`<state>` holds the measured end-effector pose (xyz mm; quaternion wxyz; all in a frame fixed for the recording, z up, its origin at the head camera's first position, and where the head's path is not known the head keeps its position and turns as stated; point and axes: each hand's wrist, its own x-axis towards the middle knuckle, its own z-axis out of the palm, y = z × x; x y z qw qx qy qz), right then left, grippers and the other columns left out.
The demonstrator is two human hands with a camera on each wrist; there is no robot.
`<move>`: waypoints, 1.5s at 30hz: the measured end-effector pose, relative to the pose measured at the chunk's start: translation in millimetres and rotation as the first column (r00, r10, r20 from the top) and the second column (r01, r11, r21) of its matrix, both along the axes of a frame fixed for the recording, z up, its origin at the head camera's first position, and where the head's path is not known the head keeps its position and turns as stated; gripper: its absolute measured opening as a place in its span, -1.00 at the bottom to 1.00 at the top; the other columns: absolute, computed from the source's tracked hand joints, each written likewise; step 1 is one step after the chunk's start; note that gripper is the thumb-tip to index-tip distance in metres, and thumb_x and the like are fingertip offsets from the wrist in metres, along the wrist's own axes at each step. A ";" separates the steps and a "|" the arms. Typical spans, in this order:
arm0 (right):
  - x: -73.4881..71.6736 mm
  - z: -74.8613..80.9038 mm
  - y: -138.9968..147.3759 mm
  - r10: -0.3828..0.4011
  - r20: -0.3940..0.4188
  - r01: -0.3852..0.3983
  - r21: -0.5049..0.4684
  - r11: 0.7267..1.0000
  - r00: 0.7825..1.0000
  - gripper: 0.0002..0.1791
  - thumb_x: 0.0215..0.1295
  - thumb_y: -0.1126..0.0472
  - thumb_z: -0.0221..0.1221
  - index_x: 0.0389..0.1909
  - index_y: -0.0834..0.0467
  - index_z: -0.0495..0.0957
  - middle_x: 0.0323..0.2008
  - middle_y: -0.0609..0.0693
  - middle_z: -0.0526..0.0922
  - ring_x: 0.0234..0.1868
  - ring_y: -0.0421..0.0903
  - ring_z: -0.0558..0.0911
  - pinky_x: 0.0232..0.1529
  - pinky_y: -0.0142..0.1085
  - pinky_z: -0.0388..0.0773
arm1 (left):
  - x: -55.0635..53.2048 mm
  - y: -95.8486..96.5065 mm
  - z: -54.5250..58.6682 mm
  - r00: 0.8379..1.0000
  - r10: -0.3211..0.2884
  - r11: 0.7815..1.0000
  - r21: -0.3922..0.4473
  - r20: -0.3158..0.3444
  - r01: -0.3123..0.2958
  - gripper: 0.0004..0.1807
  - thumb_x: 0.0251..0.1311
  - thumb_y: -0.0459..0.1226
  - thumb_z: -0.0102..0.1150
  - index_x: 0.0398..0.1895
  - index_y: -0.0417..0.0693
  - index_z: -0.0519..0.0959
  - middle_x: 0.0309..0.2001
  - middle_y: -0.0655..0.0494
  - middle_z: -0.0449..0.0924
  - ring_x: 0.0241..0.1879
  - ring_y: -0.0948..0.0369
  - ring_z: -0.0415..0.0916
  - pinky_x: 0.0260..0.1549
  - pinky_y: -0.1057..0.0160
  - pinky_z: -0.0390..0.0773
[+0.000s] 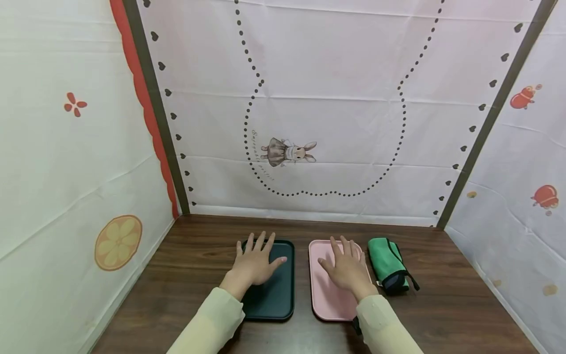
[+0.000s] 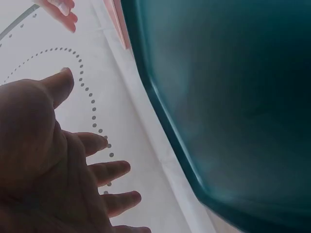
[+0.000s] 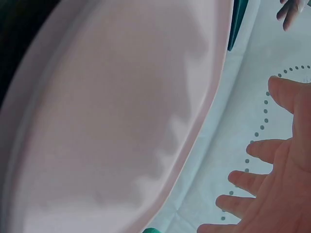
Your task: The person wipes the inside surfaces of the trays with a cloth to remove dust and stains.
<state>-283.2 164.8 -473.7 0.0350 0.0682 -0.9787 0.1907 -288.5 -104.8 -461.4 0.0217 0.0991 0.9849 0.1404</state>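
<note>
My left hand (image 1: 255, 263), fingers spread and palm down, hovers over the dark green tray (image 1: 276, 295). In the left wrist view that hand (image 2: 58, 155) shows its palm side, apart from the tray's surface (image 2: 233, 97). Over the pink tray (image 1: 327, 300) my right hand (image 1: 347, 268) is spread in the same way, holding nothing. The right wrist view has this hand (image 3: 272, 165) at the right, with its shadow falling across the pink tray (image 3: 112, 107). Just right of the pink tray lies a green fabric pouch (image 1: 385, 260) with black trim and a dark strap.
Both trays lie side by side on a dark wood-grain table (image 1: 199, 265), a narrow gap between them. White printed cloth (image 1: 331, 123) stands behind the table, with more cloth walls at left and right. A small black item (image 1: 356, 325) shows beside my right sleeve.
</note>
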 end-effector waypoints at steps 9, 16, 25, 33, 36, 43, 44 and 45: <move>7.5 4.7 2.0 0.009 -0.056 -0.009 -0.013 1.000 0.998 -0.17 0.47 -0.20 0.17 0.60 0.13 0.22 0.56 0.33 0.19 0.58 0.39 0.12 0.51 0.37 0.06 | 9.7 -17.8 -8.2 1.000 -0.007 1.000 0.026 0.009 0.007 -0.08 0.44 0.34 -0.09 0.70 0.16 -0.01 0.67 -0.10 0.01 0.65 -0.26 -0.16 0.49 -0.51 -0.23; 17.2 9.8 10.6 0.036 -0.100 -0.039 -0.021 0.999 0.994 -0.21 0.42 -0.08 0.26 0.54 0.19 0.31 0.48 0.34 0.31 0.52 0.35 0.26 0.44 0.37 0.21 | 18.5 -35.8 -10.8 0.999 -0.019 0.997 0.074 0.046 0.016 -0.07 0.44 0.31 -0.03 0.71 0.18 -0.03 0.66 -0.08 0.04 0.64 -0.28 -0.13 0.46 -0.53 -0.14; 19.6 9.5 32.9 0.029 -0.088 -0.025 0.046 0.999 0.996 -0.20 0.43 -0.06 0.27 0.56 0.20 0.27 0.50 0.32 0.29 0.53 0.37 0.25 0.44 0.43 0.14 | 24.7 -60.1 -20.7 0.998 0.002 0.989 0.147 0.061 -0.011 -0.08 0.45 0.26 0.03 0.70 0.10 0.01 0.63 -0.17 0.09 0.59 -0.36 -0.03 0.38 -0.56 0.06; 19.6 11.6 56.4 0.005 -0.081 0.001 0.073 0.997 0.997 -0.18 0.42 -0.01 0.27 0.58 0.19 0.23 0.46 0.39 0.29 0.49 0.40 0.27 0.42 0.41 0.18 | 24.5 -74.9 -25.5 0.996 -0.009 0.961 0.277 0.085 -0.015 -0.09 0.47 0.22 0.04 0.69 0.01 0.02 0.64 -0.24 0.01 0.59 -0.39 -0.09 0.38 -0.51 0.13; 18.9 12.9 65.0 0.000 -0.077 0.007 0.091 0.996 0.997 -0.19 0.43 -0.01 0.25 0.58 0.23 0.22 0.48 0.42 0.26 0.47 0.46 0.28 0.40 0.42 0.20 | 23.8 -79.0 -25.8 0.996 0.005 0.950 0.312 0.092 -0.034 -0.10 0.49 0.19 0.02 0.69 -0.03 0.02 0.64 -0.25 0.01 0.58 -0.40 -0.10 0.36 -0.51 0.16; 14.6 6.4 88.8 -0.039 -0.047 0.043 0.093 0.995 0.998 -0.19 0.45 -0.03 0.22 0.56 0.28 0.22 0.49 0.48 0.21 0.47 0.53 0.23 0.38 0.48 0.17 | 20.4 -84.4 -25.5 0.991 0.064 0.928 0.359 0.114 -0.101 -0.16 0.55 0.06 0.02 0.67 -0.18 0.02 0.59 -0.36 0.05 0.54 -0.49 -0.09 0.35 -0.53 0.17; 13.2 4.7 92.5 -0.049 -0.039 0.052 0.092 0.994 0.998 -0.18 0.45 -0.04 0.21 0.56 0.29 0.21 0.49 0.49 0.20 0.48 0.53 0.21 0.37 0.49 0.17 | 20.2 -84.7 -25.2 0.990 0.070 0.925 0.364 0.122 -0.110 -0.16 0.55 0.05 0.03 0.66 -0.20 0.02 0.59 -0.38 0.04 0.54 -0.50 -0.10 0.35 -0.53 0.16; 11.8 3.1 96.2 -0.061 -0.026 0.063 0.088 0.994 0.998 -0.17 0.45 -0.05 0.21 0.56 0.29 0.21 0.49 0.50 0.18 0.48 0.54 0.19 0.37 0.50 0.16 | 19.8 -84.8 -24.7 0.989 0.074 0.921 0.372 0.129 -0.117 -0.16 0.55 0.03 0.03 0.66 -0.23 0.01 0.58 -0.40 0.04 0.53 -0.52 -0.10 0.35 -0.53 0.17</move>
